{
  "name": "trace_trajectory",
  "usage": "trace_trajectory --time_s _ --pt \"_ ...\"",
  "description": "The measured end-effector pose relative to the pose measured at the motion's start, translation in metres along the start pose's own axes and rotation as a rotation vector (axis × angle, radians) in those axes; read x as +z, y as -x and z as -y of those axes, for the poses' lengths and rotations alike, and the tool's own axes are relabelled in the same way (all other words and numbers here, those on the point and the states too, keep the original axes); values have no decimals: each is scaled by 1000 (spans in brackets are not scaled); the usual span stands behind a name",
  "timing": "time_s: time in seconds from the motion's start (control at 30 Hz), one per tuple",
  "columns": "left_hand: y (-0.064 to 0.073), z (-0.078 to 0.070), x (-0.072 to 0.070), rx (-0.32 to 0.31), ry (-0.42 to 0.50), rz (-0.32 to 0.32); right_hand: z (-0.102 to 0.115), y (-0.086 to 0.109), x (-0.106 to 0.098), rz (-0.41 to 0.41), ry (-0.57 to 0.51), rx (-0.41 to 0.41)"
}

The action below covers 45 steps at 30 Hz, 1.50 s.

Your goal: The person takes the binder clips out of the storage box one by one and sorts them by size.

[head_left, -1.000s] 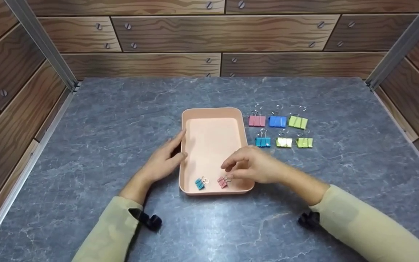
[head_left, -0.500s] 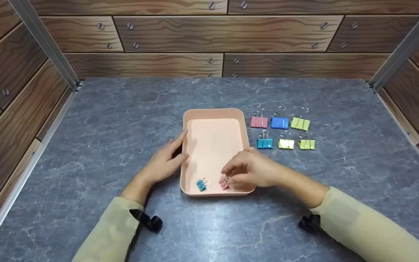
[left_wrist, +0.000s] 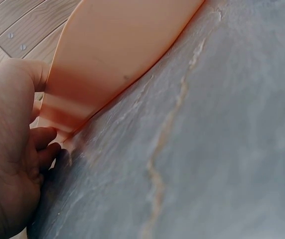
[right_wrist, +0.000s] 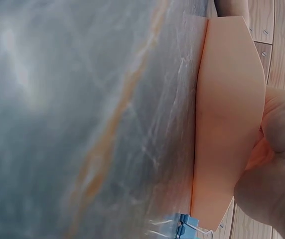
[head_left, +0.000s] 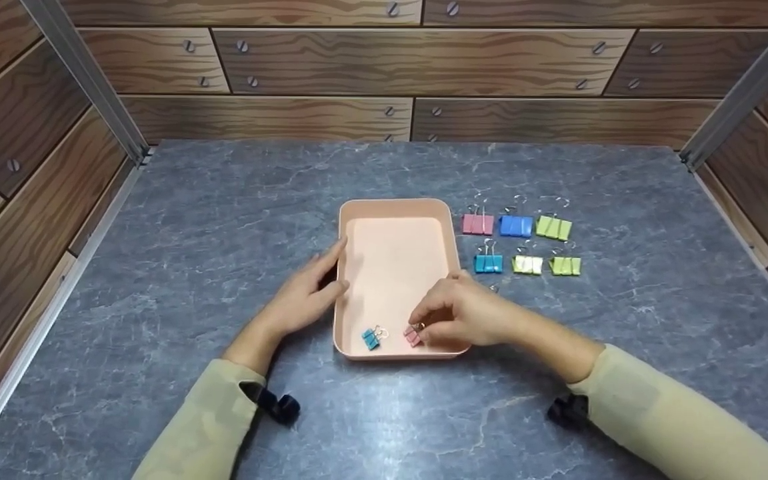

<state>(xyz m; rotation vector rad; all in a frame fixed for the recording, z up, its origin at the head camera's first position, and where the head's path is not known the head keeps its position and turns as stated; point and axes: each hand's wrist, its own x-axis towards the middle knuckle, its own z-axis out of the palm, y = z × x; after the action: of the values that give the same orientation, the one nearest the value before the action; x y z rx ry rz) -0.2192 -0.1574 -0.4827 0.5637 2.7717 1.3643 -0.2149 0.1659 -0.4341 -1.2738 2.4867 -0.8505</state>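
In the head view, a shallow peach-pink tray (head_left: 394,267) stands on the table. Near its front end lie a small blue binder clip (head_left: 371,339) and a small pink binder clip (head_left: 413,335). My left hand (head_left: 301,300) rests against the tray's left side, thumb at the rim; in the left wrist view its fingers (left_wrist: 44,139) touch the outer wall. Reaching over the right rim, my right hand (head_left: 467,310) pinches the pink clip between thumb and index finger. In the right wrist view the tray wall (right_wrist: 229,109) hides those fingertips.
Right of the tray are two rows of larger clips: a pink one (head_left: 477,225), a blue one (head_left: 516,226) and a green one (head_left: 554,228) behind, a teal one (head_left: 489,264) and two yellow-green ones in front. A wire loop (head_left: 494,289) shows behind my right hand.
My right hand has lowered, and its thumb and index finger have closed in on the pink clip. The left hand stays at the tray's side. The whole view has shifted slightly.
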Motion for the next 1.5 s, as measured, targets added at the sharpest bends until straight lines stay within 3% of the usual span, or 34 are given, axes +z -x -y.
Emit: trace_trajectory --time_s 0.23,0.5,0.73,0.97,1.1,1.3,1.5 --pt "0 5 2 2 -15 5 -1 0 2 13 -10 1" --pt "2 -2 0 -19 -17 12 -2 -2 2 9 -32 -27" --pt "1 -2 0 -17 -16 18 -2 -1 2 12 -42 23" --pt "0 -3 -1 -26 -27 45 -3 -1 1 7 -85 18" --pt "0 -4 -2 -48 -28 48 -3 0 0 -31 -128 27" --pt "0 -3 -2 -35 -24 41 -2 4 -6 -140 -321 22" --pt "0 -3 -3 1 -36 29 -1 14 -24 -224 -360 8"
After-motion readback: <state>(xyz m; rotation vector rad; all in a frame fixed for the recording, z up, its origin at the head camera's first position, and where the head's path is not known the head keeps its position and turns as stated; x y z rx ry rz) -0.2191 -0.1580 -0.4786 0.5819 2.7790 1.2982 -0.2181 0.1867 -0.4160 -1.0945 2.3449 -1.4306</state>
